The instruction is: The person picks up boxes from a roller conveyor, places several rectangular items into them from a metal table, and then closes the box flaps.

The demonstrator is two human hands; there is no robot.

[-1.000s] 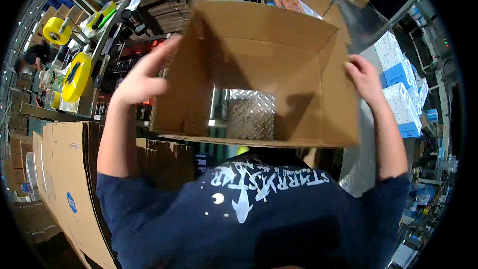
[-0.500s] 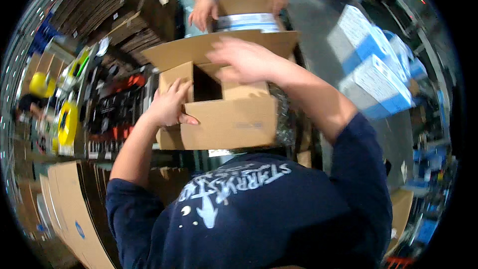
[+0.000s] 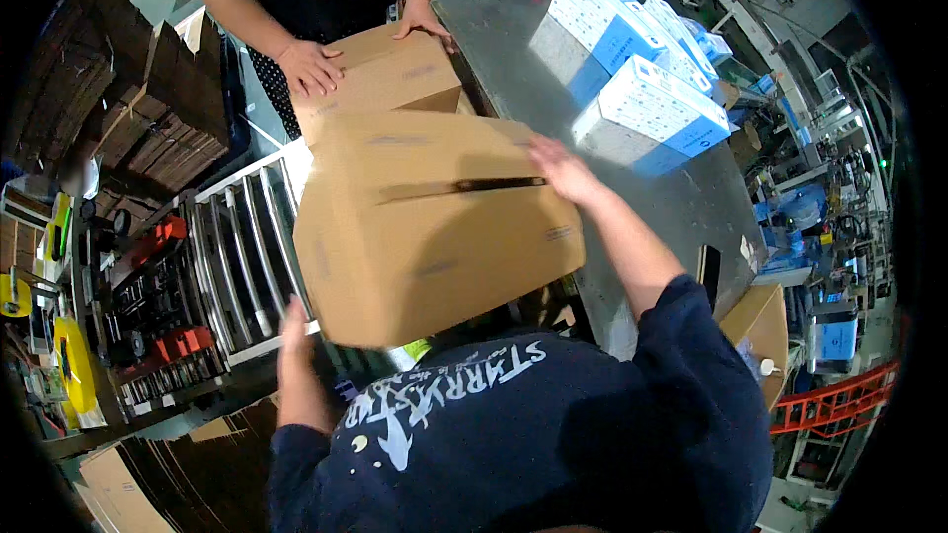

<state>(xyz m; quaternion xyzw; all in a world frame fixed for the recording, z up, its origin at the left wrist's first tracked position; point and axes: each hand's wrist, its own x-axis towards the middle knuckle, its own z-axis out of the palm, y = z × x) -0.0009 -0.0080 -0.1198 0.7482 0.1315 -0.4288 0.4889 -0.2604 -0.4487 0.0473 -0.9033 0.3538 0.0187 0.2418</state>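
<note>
Before me stands a large brown cardboard box (image 3: 464, 257), its two top flaps folded nearly together with a dark slit between them. My right hand (image 3: 563, 170) lies on the box's far right edge at the end of the slit, fingers stretched out flat. Beside the near left corner of the box is my left hand (image 3: 293, 341), upright, seen edge-on and slightly blurred. Its fingers look straight, with nothing seen in them; whether it touches the box I cannot tell.
Across from me, a person rests both hands on another cardboard box (image 3: 380, 69). A roller conveyor (image 3: 242, 257) lies to the left, with stacked flat cartons (image 3: 163, 128) beyond. White-and-blue boxes (image 3: 657, 109) stand on the dark table (image 3: 484, 0) at right. Below them lies an open carton (image 3: 765, 336).
My box's flaps, upright before, are folded down over its opening. My right hand moved to its right edge; my left came off the flap. The other person's box is closed too. The view has turned.
</note>
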